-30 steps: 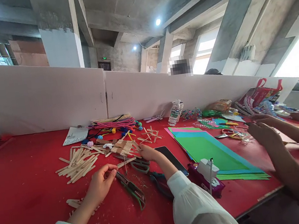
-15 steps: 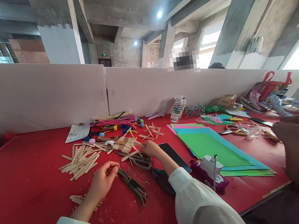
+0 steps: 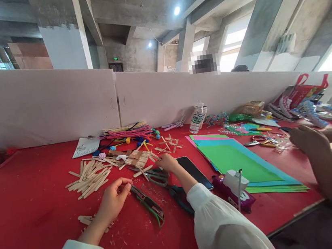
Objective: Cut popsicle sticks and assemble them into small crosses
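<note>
While the crossed sticks (image 3: 143,171) are lying just beyond the cutter (image 3: 149,205), one of them is running mostly sideways, its right end angling slightly away from the person, and another is crossing it. Both hands are flanking them: the left hand (image 3: 118,196), left of the cutter, is keeping thumb and forefinger together right by the cutter's far end, though whether it is pinching anything or touching the cutter cannot be told; the right hand (image 3: 168,164), beyond the cutter and to its right, is bending its fingers down near the sticks' right end, the fingertips too hidden to show a grip. Which hand is nearer is hard to judge, both seeming close. Between cutter and right hand, scissors (image 3: 160,177) are lying, and pliers (image 3: 180,200) are lying just right of the cutter, so room on that side is looking tight. Farther beyond the cutter, a flat bundle of sticks (image 3: 141,159) is lying, with a loose pile of sticks (image 3: 90,178) spreading to its left. Well right of the cutter, a phone (image 3: 196,174) and coloured paper (image 3: 244,159) are taking up space, the near edge of the red table (image 3: 36,207) showing past them; left of the cutter, the table's widest open stretch is seeming to lie past the left wrist
</note>
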`<control>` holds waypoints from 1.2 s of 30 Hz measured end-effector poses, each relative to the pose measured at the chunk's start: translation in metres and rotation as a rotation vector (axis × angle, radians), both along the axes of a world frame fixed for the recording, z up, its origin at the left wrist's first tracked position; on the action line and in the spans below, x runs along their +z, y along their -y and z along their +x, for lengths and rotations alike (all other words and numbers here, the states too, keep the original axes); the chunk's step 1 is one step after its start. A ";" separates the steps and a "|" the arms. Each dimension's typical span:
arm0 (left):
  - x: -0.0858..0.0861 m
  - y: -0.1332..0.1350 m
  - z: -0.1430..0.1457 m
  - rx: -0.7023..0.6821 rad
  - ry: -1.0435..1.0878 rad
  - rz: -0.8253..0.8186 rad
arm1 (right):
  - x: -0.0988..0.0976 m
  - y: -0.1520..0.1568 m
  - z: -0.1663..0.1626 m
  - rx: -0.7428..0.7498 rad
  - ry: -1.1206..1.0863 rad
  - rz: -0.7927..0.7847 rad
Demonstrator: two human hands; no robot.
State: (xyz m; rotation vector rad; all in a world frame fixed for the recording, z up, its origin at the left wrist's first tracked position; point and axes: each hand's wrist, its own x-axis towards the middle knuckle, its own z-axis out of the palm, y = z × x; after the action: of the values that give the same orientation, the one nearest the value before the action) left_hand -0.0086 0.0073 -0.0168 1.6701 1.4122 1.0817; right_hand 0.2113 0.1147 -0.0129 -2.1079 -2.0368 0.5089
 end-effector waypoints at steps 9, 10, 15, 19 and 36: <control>-0.001 0.000 0.001 -0.013 0.012 -0.005 | 0.008 0.010 0.003 -0.018 0.054 0.201; 0.000 0.001 0.001 -0.009 0.004 -0.001 | 0.010 0.012 0.001 0.019 0.052 0.228; 0.002 0.003 0.000 -0.007 -0.039 0.004 | 0.011 0.019 -0.012 0.269 -0.010 0.219; -0.003 -0.001 -0.002 0.017 -0.027 0.053 | 0.008 0.020 -0.015 0.327 -0.088 0.177; 0.010 0.009 0.002 0.109 -0.022 0.320 | 0.031 0.073 -0.049 0.410 -0.824 0.056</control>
State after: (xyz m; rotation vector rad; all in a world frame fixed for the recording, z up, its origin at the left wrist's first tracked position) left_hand -0.0066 -0.0020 -0.0067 1.8465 1.4147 1.4156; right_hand 0.1628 0.0414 0.0186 -1.1172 -1.8883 1.1279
